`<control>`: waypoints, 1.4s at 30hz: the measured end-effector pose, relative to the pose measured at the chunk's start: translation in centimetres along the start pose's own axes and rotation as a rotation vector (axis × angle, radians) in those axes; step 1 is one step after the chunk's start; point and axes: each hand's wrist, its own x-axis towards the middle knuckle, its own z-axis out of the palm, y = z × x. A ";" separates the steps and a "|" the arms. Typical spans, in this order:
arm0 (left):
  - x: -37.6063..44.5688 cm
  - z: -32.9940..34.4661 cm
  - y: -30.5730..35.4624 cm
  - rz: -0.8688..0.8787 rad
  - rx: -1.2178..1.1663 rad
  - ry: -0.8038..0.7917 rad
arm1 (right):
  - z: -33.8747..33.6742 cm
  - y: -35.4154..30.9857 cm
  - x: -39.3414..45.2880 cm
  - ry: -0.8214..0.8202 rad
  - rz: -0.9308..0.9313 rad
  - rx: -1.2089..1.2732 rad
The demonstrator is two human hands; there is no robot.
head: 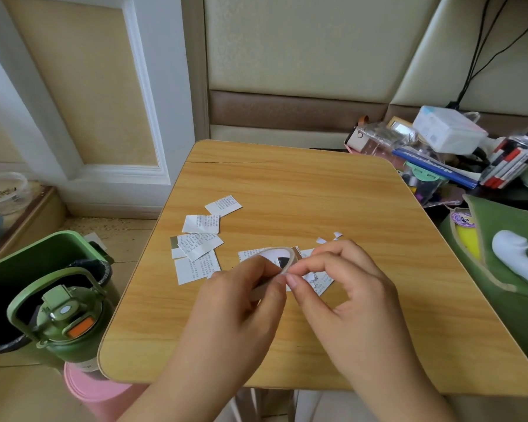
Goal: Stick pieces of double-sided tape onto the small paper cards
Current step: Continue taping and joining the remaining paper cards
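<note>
Left hand grips the double-sided tape roll above the counter; right hand fingers pinch its free end, which may fold onto itself near the paper cards.

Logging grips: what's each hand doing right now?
Left hand: holds the tape roll.
Right hand: fingertips pinch at the roll's edge, apparently the tape end.
</note>
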 end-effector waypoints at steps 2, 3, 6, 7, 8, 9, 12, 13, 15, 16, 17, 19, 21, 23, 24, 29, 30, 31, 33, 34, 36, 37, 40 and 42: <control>0.2 -0.1 0.0 0.009 0.034 0.012 | 0.0 0.0 0.2 -0.015 -0.019 -0.007; 0.2 -0.2 0.1 0.011 0.051 0.019 | 0.1 -0.1 0.2 -0.018 -0.034 -0.007; 0.3 -0.4 0.3 -0.016 0.045 0.017 | 0.2 0.0 0.0 -0.029 -0.074 0.031; 0.3 -0.5 0.3 -0.029 0.027 0.012 | 0.2 0.1 0.0 -0.033 -0.087 0.040; 0.3 -0.5 0.3 -0.047 0.002 0.010 | 0.3 0.2 -0.1 -0.034 -0.101 0.043; 0.2 -0.6 0.3 -0.073 -0.032 0.003 | 0.3 0.2 -0.2 -0.034 -0.116 0.045; 0.1 -0.7 0.5 -0.156 -0.133 -0.035 | 0.3 0.3 -0.2 -0.036 -0.147 0.070; 0.2 -0.8 0.7 -0.193 -0.161 -0.057 | 0.3 0.3 -0.2 -0.041 -0.157 0.078; 0.4 -1.0 0.9 -0.260 -0.214 -0.116 | 0.1 0.6 -0.2 -0.064 -0.171 0.071; 0.5 -1.1 0.9 -0.271 -0.230 -0.142 | 0.0 0.6 -0.2 -0.081 -0.171 0.058; 0.6 -1.2 0.8 -0.270 -0.238 -0.170 | -0.1 0.7 -0.1 -0.097 -0.168 0.041; 0.8 -1.3 0.5 -0.255 -0.232 -0.208 | -0.2 0.7 0.0 -0.130 -0.165 0.004; 0.8 -1.4 0.4 -0.248 -0.245 -0.213 | -0.1 0.7 0.0 -0.142 -0.188 -0.041; 0.8 -1.3 0.4 -0.251 -0.273 -0.208 | 0.0 0.6 0.0 -0.140 -0.219 -0.065; 0.8 -1.3 0.5 -0.260 -0.288 -0.208 | 0.0 0.7 0.0 -0.145 -0.231 -0.060; 1.3 -1.5 -0.3 -0.372 -0.567 -0.175 | -1.7 0.7 -0.6 -0.306 -0.064 0.252; 1.4 -1.4 -0.5 -0.391 -0.581 -0.138 | -1.9 0.7 -0.7 -0.320 0.027 0.392; 1.4 -1.2 -0.6 -0.409 -0.598 -0.099 | -1.9 0.6 -0.8 -0.312 0.124 0.546; 1.3 -0.8 -0.9 -0.424 -0.625 -0.061 | -1.7 0.5 -0.8 -0.245 0.298 0.828; 1.1 -0.6 -0.9 -0.413 -0.636 -0.070 | -1.5 0.4 -0.8 -0.223 0.374 0.944; 0.9 -0.3 -0.3 -0.390 -0.676 -0.125 | -1.0 0.3 -1.0 -0.210 0.486 1.087; 0.8 -0.3 0.0 -0.383 -0.713 -0.153 | -0.9 0.3 -1.0 -0.208 0.519 1.103; 0.5 0.0 0.6 -0.398 -0.794 -0.179 | -0.5 0.3 -1.3 -0.186 0.544 1.107; 0.4 0.1 0.7 -0.424 -0.834 -0.169 | -0.5 0.2 -1.5 -0.184 0.545 1.107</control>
